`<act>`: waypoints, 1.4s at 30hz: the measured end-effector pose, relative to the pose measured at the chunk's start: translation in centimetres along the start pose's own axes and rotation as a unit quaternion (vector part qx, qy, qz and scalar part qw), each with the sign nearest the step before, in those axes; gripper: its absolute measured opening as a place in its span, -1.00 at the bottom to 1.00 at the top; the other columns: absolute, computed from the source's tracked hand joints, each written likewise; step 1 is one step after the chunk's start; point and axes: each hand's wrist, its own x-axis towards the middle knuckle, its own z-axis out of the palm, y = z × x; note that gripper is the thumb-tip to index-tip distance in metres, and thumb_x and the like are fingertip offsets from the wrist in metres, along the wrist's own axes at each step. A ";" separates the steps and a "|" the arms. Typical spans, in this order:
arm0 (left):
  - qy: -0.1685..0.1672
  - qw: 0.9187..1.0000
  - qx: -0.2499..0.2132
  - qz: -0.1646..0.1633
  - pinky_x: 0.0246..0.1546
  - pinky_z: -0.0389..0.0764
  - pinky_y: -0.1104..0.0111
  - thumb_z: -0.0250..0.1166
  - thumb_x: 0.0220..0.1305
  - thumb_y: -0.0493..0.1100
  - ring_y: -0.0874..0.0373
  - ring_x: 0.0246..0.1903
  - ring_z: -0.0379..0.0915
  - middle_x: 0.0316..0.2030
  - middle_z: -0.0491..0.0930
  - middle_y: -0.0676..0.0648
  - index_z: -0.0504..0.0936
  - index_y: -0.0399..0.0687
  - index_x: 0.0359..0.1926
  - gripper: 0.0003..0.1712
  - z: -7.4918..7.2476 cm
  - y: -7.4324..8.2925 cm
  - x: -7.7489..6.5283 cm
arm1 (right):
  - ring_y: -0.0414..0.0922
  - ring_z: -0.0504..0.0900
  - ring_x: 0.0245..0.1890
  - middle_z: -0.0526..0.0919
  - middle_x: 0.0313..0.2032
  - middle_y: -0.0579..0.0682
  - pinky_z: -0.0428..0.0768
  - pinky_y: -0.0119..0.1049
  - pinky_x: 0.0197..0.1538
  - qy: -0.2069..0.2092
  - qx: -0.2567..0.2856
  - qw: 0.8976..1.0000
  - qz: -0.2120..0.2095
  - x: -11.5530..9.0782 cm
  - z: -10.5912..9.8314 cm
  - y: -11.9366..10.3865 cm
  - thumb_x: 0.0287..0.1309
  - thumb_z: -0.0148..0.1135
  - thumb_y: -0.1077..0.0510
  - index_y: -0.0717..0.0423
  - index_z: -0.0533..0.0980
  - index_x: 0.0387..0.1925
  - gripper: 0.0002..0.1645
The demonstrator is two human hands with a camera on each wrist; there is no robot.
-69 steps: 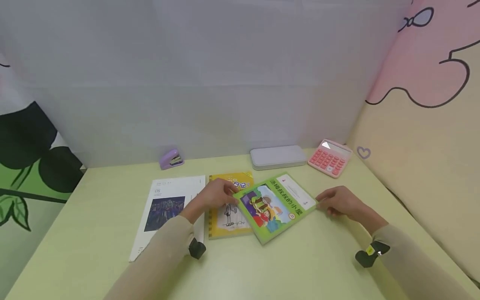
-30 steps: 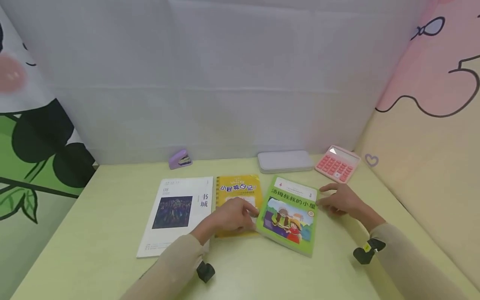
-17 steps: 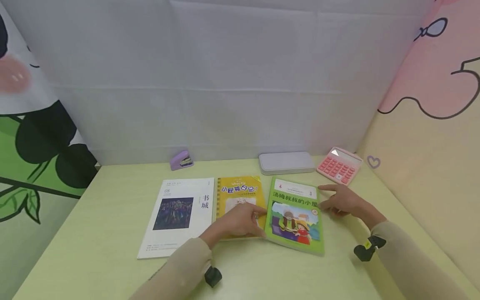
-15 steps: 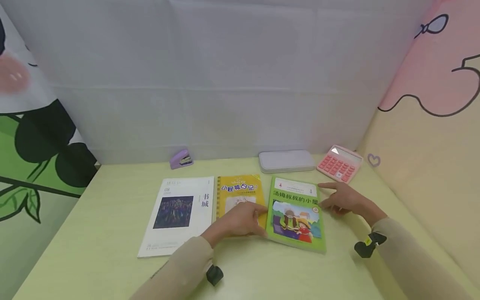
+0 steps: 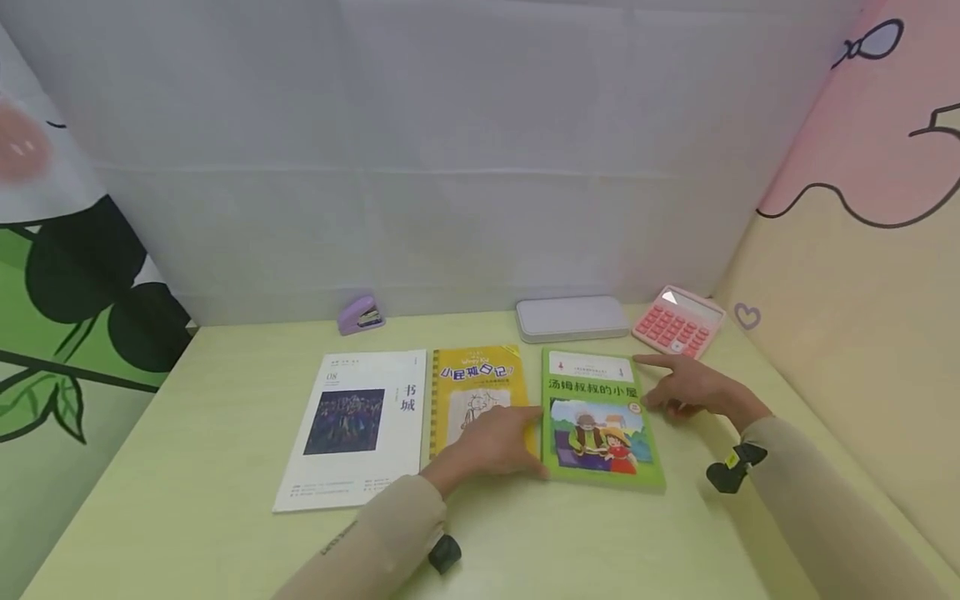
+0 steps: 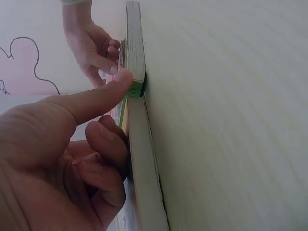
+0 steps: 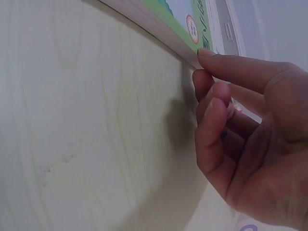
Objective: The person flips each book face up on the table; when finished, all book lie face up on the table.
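In the head view a green-covered book (image 5: 600, 429) with a cartoon picture lies flat on the table. My left hand (image 5: 495, 442) touches its left edge and lower left corner with index finger and thumb. That hand passes over a yellow spiral-look book (image 5: 480, 375), covering its lower part. At the green book's right edge is my right hand (image 5: 701, 390), index finger stretched to the upper right corner and thumb at the side. The left wrist view shows my left thumb (image 6: 103, 98) on the green book's corner (image 6: 136, 89). In the right wrist view, my right thumb (image 7: 231, 65) meets the book's edge (image 7: 159, 31).
Left of the yellow book lies a white magazine (image 5: 397, 467) with a dark picture. Along the back stand a purple stapler (image 5: 360, 317), a grey-white flat case (image 5: 573, 318) and a pink calculator (image 5: 678, 322). A pale cloth wall (image 5: 450, 150) closes off the rear.
The green book has turned from slanted across the yellow book to nearly straight beside it. My left hand has moved right and down along its edge; the right hand stays at its right side.
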 end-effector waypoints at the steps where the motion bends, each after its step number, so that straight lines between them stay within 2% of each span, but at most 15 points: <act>1: 0.000 1.000 0.003 -0.001 0.43 0.44 0.05 0.69 0.00 0.12 -0.08 0.39 0.47 0.42 0.54 -0.09 0.44 -0.01 0.53 0.08 0.0 0.2 0.0 | -0.16 0.46 -0.53 0.55 -0.49 -0.04 0.48 -0.34 -0.45 -0.004 -0.001 1.000 -0.003 0.1 -0.2 0.0 0.29 0.41 0.17 0.08 0.01 0.69 0.10; 7: -0.005 1.000 0.015 -0.020 0.35 0.52 0.05 0.68 -0.01 0.17 -0.08 0.29 0.55 0.38 0.57 -0.12 0.38 0.00 0.56 0.14 0.0 1.4 0.0 | -0.15 0.45 -0.51 0.58 -0.42 -0.02 0.47 -0.34 -0.44 -0.023 -0.002 1.000 -0.004 0.8 -0.9 -0.1 0.32 0.37 0.17 0.04 -0.02 0.70 0.09; 11: -0.010 0.999 0.014 -0.040 0.29 0.56 0.05 0.68 -0.01 0.20 -0.04 0.19 0.58 0.33 0.60 -0.12 0.37 0.04 0.57 0.16 0.0 2.2 -0.2 | -0.14 0.44 -0.52 0.56 -0.45 -0.02 0.45 -0.34 -0.44 -0.030 0.000 1.000 -0.006 1.1 -1.0 -0.1 0.33 0.35 0.17 0.03 -0.01 0.70 0.07; 14: -0.010 0.999 0.015 -0.049 0.27 0.57 0.03 0.68 -0.02 0.22 -0.04 0.19 0.58 0.33 0.61 -0.13 0.36 0.04 0.57 0.18 0.2 2.5 -0.1 | -0.15 0.44 -0.53 0.57 -0.45 -0.03 0.45 -0.35 -0.46 -0.027 0.006 1.000 -0.005 1.3 -1.1 0.1 0.34 0.34 0.19 0.03 0.01 0.70 0.05; 18: -0.008 0.998 0.021 -0.051 0.24 0.59 0.01 0.68 -0.03 0.24 -0.08 0.21 0.58 0.30 0.62 -0.15 0.35 0.03 0.57 0.20 0.4 2.7 0.2 | -0.16 0.43 -0.54 0.61 -0.42 -0.02 0.45 -0.36 -0.47 -0.018 0.011 1.000 -0.007 1.5 -1.1 0.4 0.37 0.32 0.19 0.04 0.05 0.69 0.00; 30: -0.011 0.997 0.027 -0.066 -0.01 0.62 0.12 0.67 -0.03 0.26 0.05 -0.10 0.53 0.14 0.67 -0.14 0.34 0.03 0.57 0.20 0.5 3.0 1.0 | -0.16 0.36 -0.54 0.53 -0.42 -0.03 0.42 -0.36 -0.48 -0.019 0.005 1.000 -0.018 2.0 -1.5 0.9 0.43 0.30 0.13 0.02 0.09 0.68 -0.06; 38: -0.007 0.997 0.035 -0.062 -0.19 0.59 0.20 0.66 -0.04 0.30 0.08 -0.23 0.49 -0.12 0.67 -0.06 0.44 0.02 0.47 0.11 0.7 3.3 1.1 | -0.16 0.34 -0.57 0.50 -0.44 -0.03 0.39 -0.36 -0.48 -0.019 0.016 0.999 -0.022 2.1 -1.7 1.1 0.43 0.29 0.15 0.02 0.09 0.68 -0.07; 42: -0.006 0.997 0.033 -0.066 -0.17 0.59 0.19 0.66 -0.03 0.30 0.07 -0.22 0.49 -0.08 0.68 -0.08 0.43 0.02 0.49 0.12 0.7 3.4 1.1 | -0.16 0.36 -0.57 0.52 -0.44 -0.02 0.39 -0.36 -0.48 -0.023 0.017 0.999 -0.026 2.1 -1.7 1.3 0.42 0.30 0.15 0.01 0.09 0.68 -0.06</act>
